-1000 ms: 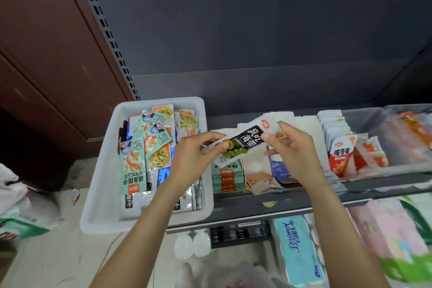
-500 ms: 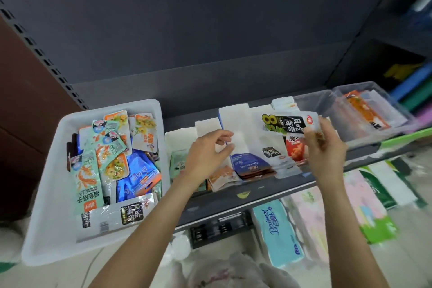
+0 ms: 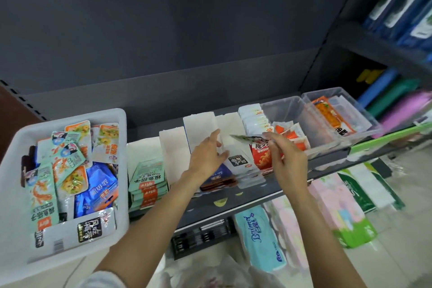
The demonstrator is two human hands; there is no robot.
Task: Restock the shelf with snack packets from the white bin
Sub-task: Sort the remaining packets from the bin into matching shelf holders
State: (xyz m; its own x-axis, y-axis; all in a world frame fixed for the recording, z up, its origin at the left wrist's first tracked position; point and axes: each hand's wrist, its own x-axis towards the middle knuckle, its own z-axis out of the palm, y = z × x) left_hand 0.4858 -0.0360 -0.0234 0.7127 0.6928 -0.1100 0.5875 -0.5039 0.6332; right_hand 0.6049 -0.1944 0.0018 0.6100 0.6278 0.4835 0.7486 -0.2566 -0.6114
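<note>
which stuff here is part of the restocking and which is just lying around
In the job:
white bin of snack packets
packet pinched in right hand
left hand on the shelf rows

Lying about:
tissue packs below
clear tubs
folders

A dark grey back panel (image 3: 163, 30) fills the upper view; a brown wall (image 3: 14, 110) shows at the far left beside a slotted upright (image 3: 21, 98); pale floor tiles (image 3: 397, 252) lie below at the right; a neighbouring shelving bay (image 3: 385, 49) stands to the right, blurred; the light is even.
</note>
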